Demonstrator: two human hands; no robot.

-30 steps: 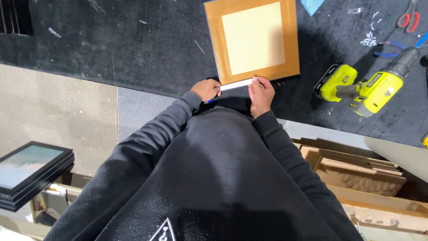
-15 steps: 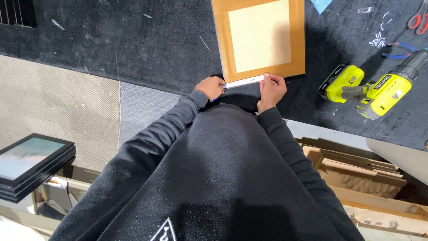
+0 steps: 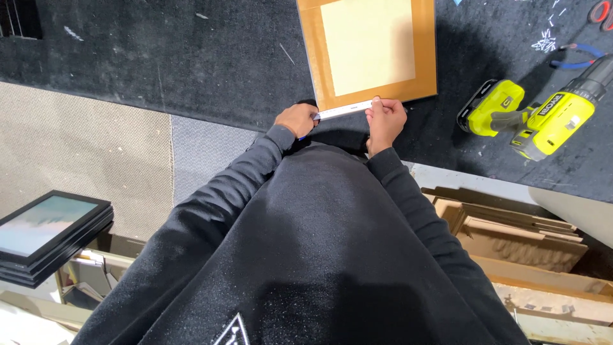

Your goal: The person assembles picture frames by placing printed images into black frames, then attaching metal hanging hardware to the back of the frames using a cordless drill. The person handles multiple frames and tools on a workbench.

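Ruler [image 3: 343, 110] betw. both hands, frame [image 3: 368, 51] edge.

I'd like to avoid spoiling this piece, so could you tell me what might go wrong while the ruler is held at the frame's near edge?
1. The ruler is pinched only at its ends by the left hand and right hand, so it could slip and skew along the wooden frame.
2. The frame lies loose on the black mat and may shift.
3. The drill lies close by the right elbow's side and could get bumped.
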